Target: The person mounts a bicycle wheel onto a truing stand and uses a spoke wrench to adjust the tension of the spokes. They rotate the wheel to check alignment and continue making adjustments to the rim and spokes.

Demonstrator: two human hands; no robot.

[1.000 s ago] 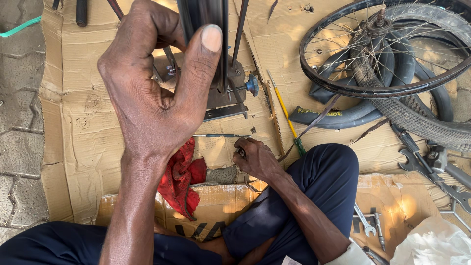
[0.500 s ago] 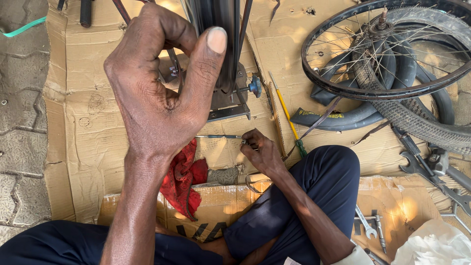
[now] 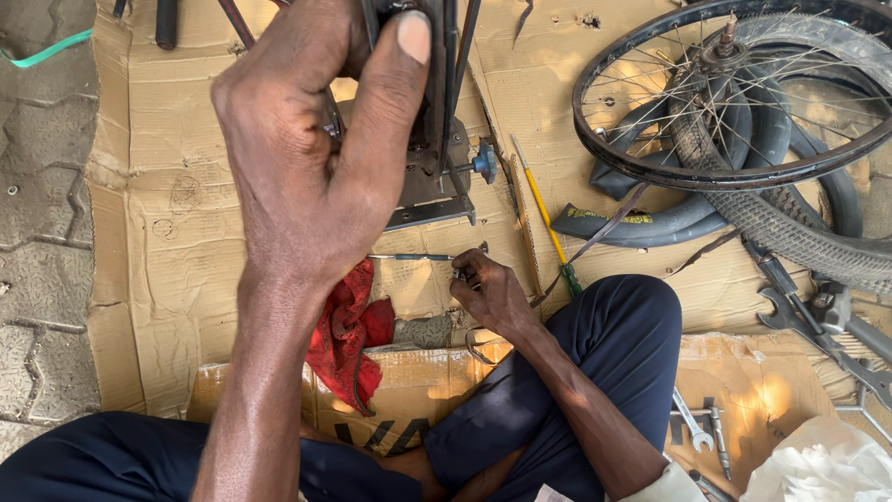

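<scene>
From the head camera, looking down on someone sitting cross-legged on flattened cardboard (image 3: pixel 167 232): the left hand (image 3: pixel 316 158) is raised close to the lens, thumb and fingers closed round a dark metal bicycle part (image 3: pixel 432 102) that stands upright near the cardboard's far edge. The right hand (image 3: pixel 492 293) is low, just beyond the knee, fingers pinched on something small, too tiny to identify, at the end of a thin rod (image 3: pixel 409 257) lying flat. A red rag (image 3: pixel 348 335) lies between the arms. A spoked wheel (image 3: pixel 734 93) and loose tyre (image 3: pixel 790 223) lie toward the far right corner, spanners (image 3: pixel 808 311) at the right edge, a yellow-handled screwdriver (image 3: pixel 544 218) between. It looks like a picking-up step; bringing that small piece up would need a steady pinch.
</scene>
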